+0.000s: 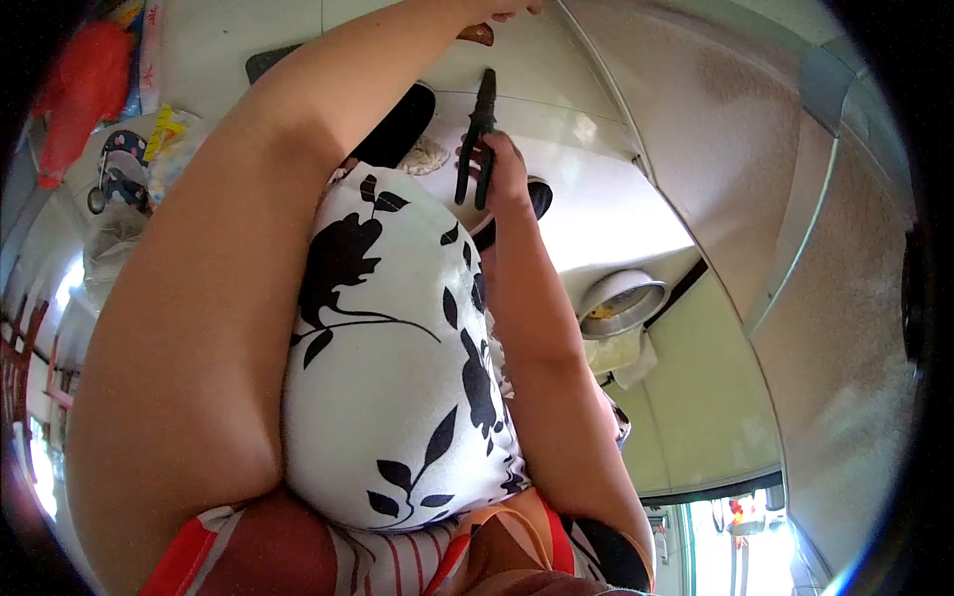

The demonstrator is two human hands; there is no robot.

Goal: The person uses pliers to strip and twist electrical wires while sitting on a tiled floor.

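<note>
The pliers [483,117] are gripped by the handles in the right hand's [508,171] fingers, perhaps so the tip points away. The left hand [515,9] is cut off up top; its grip cannot be told.

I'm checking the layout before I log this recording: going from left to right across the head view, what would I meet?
Red bundle, yellow packet, black rounded item, black pliers, metal bowl.
</note>
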